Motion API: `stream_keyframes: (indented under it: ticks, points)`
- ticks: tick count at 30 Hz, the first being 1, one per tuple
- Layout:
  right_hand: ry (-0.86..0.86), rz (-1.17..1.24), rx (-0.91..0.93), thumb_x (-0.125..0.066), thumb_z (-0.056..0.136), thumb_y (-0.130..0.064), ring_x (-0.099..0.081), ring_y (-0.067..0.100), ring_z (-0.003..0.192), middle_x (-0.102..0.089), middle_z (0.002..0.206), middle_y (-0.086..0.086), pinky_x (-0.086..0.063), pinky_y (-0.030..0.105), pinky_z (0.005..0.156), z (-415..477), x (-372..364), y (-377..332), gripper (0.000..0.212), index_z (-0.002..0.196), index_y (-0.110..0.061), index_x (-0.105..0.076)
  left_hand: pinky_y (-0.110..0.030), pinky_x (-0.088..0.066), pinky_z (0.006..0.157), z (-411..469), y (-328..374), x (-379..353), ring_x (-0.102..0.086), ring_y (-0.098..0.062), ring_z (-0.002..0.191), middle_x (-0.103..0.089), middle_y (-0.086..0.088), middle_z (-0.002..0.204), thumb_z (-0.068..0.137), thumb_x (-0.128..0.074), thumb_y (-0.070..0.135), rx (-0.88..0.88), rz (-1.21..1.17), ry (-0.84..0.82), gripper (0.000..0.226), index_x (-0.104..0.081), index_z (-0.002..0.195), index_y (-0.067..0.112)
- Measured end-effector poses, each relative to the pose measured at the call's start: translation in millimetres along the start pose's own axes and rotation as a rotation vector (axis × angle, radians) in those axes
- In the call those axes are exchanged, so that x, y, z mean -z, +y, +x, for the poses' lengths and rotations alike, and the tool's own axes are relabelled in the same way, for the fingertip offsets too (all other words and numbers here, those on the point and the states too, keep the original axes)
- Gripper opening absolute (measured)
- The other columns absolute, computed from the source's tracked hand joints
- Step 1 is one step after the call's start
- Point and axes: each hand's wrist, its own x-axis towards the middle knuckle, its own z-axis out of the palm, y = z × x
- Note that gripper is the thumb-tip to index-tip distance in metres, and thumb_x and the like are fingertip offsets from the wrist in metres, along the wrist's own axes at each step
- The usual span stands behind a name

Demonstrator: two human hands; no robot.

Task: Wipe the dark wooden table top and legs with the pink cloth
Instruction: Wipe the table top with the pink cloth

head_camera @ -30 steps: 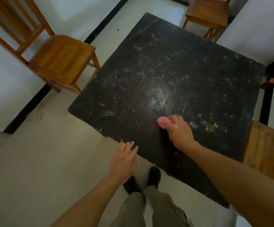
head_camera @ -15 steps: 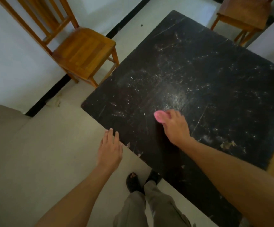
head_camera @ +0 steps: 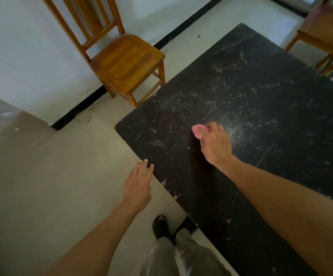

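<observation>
Right hand (head_camera: 215, 145) at centre frame, palm down on the table (head_camera: 261, 92), fingers (head_camera: 214, 127) curled round the pink cloth (head_camera: 197, 131). Cloth is bunched small: only a pink lump shows past the fingertips on the hand's left side, pressed against the dark top. It sits toward the table's left corner, well inside the edge. Top is black, scratched and speckled with pale dust and spots, densest just right of the hand and on toward the upper right. A few pale chips along the near edge.

Left hand (head_camera: 138, 188) at lower centre, holding nothing, its fingers straight and close together. Tips are just beside the table's near edge; can't tell if they touch it. Rest of that hand is over the floor (head_camera: 62, 176).

Wooden chair (head_camera: 125, 60) at upper left of frame, against the white wall (head_camera: 22, 46), one front leg near the table's left corner. Second wooden chair (head_camera: 328, 28) at upper right, partly cut off. Dark shoes (head_camera: 159, 226) and grey trousers (head_camera: 181, 255) at bottom centre, next to the table edge.
</observation>
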Motion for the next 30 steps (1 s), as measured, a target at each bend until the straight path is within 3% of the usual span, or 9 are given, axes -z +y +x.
stream_keyframes:
  ticks: [3,8,10,14,17,20,22,27,30]
  points:
    - [0.064,0.067,0.234,-0.067,0.086,-0.011,-0.057,0.024,0.096,-0.056,0.113,0.009,-0.052,0.039,0.080,-17,10,-22,0.047,0.126,-0.031,-0.051,-0.035,-0.006,0.117,-1,0,4,-0.001,-0.024,0.147,-0.003,-0.007,0.160,0.095,-0.042,0.014,-0.002,-0.019,0.004,0.066,-0.010,0.152,0.018]
    - [-0.158,0.125,0.648,-0.080,0.077,-0.022,-0.057,0.016,0.102,-0.056,0.121,-0.001,-0.053,0.034,0.082,-100,-23,-55,0.065,0.131,-0.038,-0.047,-0.033,-0.009,0.117,3,-8,10,-0.007,-0.022,0.146,-0.010,-0.007,0.159,0.094,-0.042,0.016,-0.062,-0.011,-0.005,0.062,-0.017,0.151,0.018]
    - [-0.112,0.142,0.523,-0.072,0.084,-0.019,-0.055,0.016,0.101,-0.056,0.115,-0.004,-0.051,0.036,0.084,-72,-28,-47,0.053,0.129,-0.038,-0.050,-0.033,-0.012,0.116,10,-16,16,-0.013,-0.023,0.145,-0.018,-0.008,0.157,0.094,-0.044,0.017,-0.056,-0.039,0.033,0.059,-0.023,0.149,0.019]
    - [0.023,0.049,0.016,-0.061,0.090,-0.007,-0.056,0.028,0.098,-0.056,0.111,0.010,-0.049,0.043,0.084,13,-1,-32,0.039,0.124,-0.026,-0.059,-0.037,-0.019,0.115,37,-43,40,-0.017,-0.026,0.143,-0.019,-0.011,0.156,0.097,-0.042,0.022,0.031,-0.061,0.143,0.054,-0.026,0.148,0.016]
    - [0.086,0.056,0.190,-0.065,0.084,-0.014,-0.058,0.026,0.096,-0.059,0.113,0.011,-0.053,0.043,0.079,-5,9,-57,0.046,0.128,-0.025,-0.057,-0.040,-0.022,0.117,65,-65,62,-0.015,-0.026,0.144,-0.017,-0.011,0.157,0.099,-0.040,0.029,0.073,-0.049,0.149,0.052,-0.026,0.148,0.018]
    - [-0.100,0.068,0.464,-0.073,0.082,-0.024,-0.056,0.019,0.104,-0.056,0.125,0.004,-0.052,0.036,0.084,-53,-15,-93,0.062,0.136,-0.034,-0.045,-0.042,-0.023,0.116,85,-86,72,-0.013,-0.027,0.145,-0.013,-0.012,0.157,0.098,-0.042,0.031,0.048,-0.021,0.106,0.055,-0.024,0.148,0.017]
    - [-0.183,0.037,0.490,-0.076,0.080,-0.027,-0.056,0.019,0.107,-0.054,0.128,0.003,-0.052,0.034,0.087,-50,-30,-98,0.064,0.136,-0.035,-0.046,-0.040,-0.021,0.117,92,-99,72,-0.011,-0.028,0.145,-0.011,-0.012,0.158,0.098,-0.041,0.027,0.012,-0.006,0.066,0.055,-0.022,0.149,0.016]
    - [0.032,0.024,-0.210,-0.058,0.094,-0.015,-0.054,0.027,0.105,-0.055,0.120,0.011,-0.047,0.039,0.090,49,-10,-82,0.034,0.126,-0.024,-0.054,-0.037,-0.015,0.116,94,-120,66,-0.003,-0.027,0.146,-0.006,-0.011,0.159,0.095,-0.044,0.017,-0.101,0.001,0.029,0.064,-0.014,0.151,0.016]
    - [0.068,0.020,-0.166,-0.061,0.092,-0.018,-0.055,0.028,0.104,-0.056,0.119,0.013,-0.050,0.040,0.088,57,0,-111,0.034,0.126,-0.016,-0.056,-0.035,-0.014,0.116,96,-133,69,-0.002,-0.025,0.146,-0.004,-0.009,0.159,0.093,-0.046,0.013,-0.162,-0.018,-0.002,0.068,-0.012,0.151,0.018]
